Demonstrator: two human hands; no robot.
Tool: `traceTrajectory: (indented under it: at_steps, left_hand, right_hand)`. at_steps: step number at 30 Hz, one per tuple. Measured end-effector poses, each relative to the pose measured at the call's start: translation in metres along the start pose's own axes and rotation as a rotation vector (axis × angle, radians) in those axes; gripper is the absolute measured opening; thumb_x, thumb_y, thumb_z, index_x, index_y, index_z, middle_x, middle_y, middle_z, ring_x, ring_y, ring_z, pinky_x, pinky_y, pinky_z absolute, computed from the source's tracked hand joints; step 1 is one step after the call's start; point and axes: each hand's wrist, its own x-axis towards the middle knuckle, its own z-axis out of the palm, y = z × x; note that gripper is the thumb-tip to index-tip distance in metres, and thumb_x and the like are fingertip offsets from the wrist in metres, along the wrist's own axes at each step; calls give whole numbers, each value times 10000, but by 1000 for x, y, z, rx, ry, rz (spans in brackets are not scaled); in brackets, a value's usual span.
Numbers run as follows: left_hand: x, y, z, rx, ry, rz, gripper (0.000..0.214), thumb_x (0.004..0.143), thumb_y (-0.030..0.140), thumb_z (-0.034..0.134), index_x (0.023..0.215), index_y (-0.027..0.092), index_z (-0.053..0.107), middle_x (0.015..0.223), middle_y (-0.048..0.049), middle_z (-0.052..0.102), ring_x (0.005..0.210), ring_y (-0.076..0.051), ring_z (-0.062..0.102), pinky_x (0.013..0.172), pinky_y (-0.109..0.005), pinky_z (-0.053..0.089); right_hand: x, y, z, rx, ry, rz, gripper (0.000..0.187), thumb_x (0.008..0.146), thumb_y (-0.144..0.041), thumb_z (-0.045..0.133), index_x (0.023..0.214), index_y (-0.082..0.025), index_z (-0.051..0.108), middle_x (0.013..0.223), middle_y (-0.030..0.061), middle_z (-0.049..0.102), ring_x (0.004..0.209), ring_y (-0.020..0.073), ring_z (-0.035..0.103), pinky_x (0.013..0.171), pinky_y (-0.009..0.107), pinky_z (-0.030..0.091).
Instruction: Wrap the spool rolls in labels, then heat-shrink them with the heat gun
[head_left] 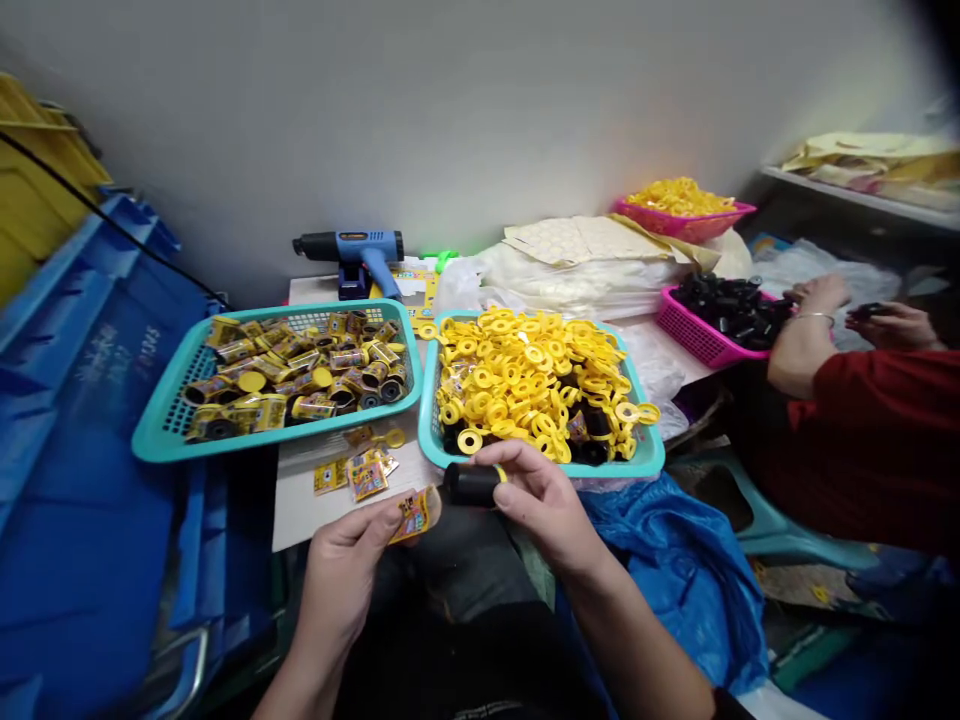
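Note:
Between the thumb and fingers of my left hand (349, 560) is a printed yellow label sleeve (414, 515), its mouth toward the right. My right hand (544, 500) grips a black plastic canister (471, 485) with a yellow ring at its right end. The canister's left end is right by the sleeve's mouth; whether they touch I cannot tell. Just beyond stands a teal basket (654, 462) heaped with yellow ring-shaped caps (525, 370) and some black canisters. Flat printed sleeves (367, 475) lie on the white tabletop (292, 510) to the left.
Another teal basket (150, 445) holds many labelled canisters. Behind it rests a blue heat gun (367, 245). At the right, a co-worker's hands (817, 295) are by a pink basket (709, 345) of black parts. Blue crates (82, 430) stand left; a blue plastic bag (675, 560) hangs right.

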Motion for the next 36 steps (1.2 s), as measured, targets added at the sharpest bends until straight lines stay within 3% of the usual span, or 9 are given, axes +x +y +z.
traceTrajectory:
  at_steps: [4,11,17,19,21,24,26,32,36]
  left_hand:
    - [2,-5,-11,16,-21,48,404,500,544,829,761,239,780,830,-74,766,788,-218,720,778,-288,568]
    - [-3,0,-12,160,-195,134,266,606,478,795,783,280,778,853,-51,762,791,-200,730,762,-248,571]
    - [-13,18,2,77,-311,110,277,527,253,847,793,285,779,843,-25,770,746,-173,729,684,-203,573]
    - [-15,19,4,41,-332,99,282,518,186,840,780,269,777,814,-19,772,718,-159,723,671,-192,569]
    - [-17,18,6,32,-353,95,270,536,160,824,783,255,775,820,-23,772,732,-158,722,686,-194,569]
    - [-18,15,6,52,-347,103,253,548,148,809,780,245,774,839,-27,772,776,-161,722,724,-195,563]
    - [-16,12,5,79,-323,105,252,544,146,807,776,238,773,830,-28,772,771,-163,721,723,-197,564]
    - [-18,-3,-1,153,-258,132,250,551,178,800,795,219,761,809,-34,769,728,-179,721,672,-225,580]
    - [-15,13,3,279,-319,270,190,609,226,769,798,215,750,820,-38,767,767,-190,721,702,-247,584]
  right_hand:
    - [3,6,-2,-99,-70,105,262,822,-378,701,1038,-230,682,975,37,698,863,163,646,792,285,489]
    - [-5,15,-6,-211,-89,141,300,818,-315,709,1105,-242,660,1081,51,706,921,168,663,824,302,506]
    - [-6,29,7,-339,-51,8,392,771,-326,758,1144,-247,668,1138,68,672,1071,206,608,938,348,462]
    - [-6,34,12,-200,-54,35,382,797,-394,726,1151,-259,671,1178,63,650,1117,208,576,970,351,432]
    - [-6,41,18,100,-71,152,376,831,-441,679,1165,-271,657,1207,51,641,1110,191,584,962,334,435]
    - [-5,54,25,394,-55,289,366,800,-452,712,1094,-236,685,1081,37,684,969,150,638,876,272,467]
    - [-4,60,28,417,-30,283,339,789,-439,728,1042,-215,704,1015,30,696,907,132,644,839,248,470]
    - [-3,68,25,249,-52,154,230,832,-402,693,971,-219,705,1021,31,692,980,169,626,905,305,444]
    - [-4,69,23,139,-23,127,407,834,-509,648,1144,-246,627,1093,49,651,1009,188,600,907,333,445]
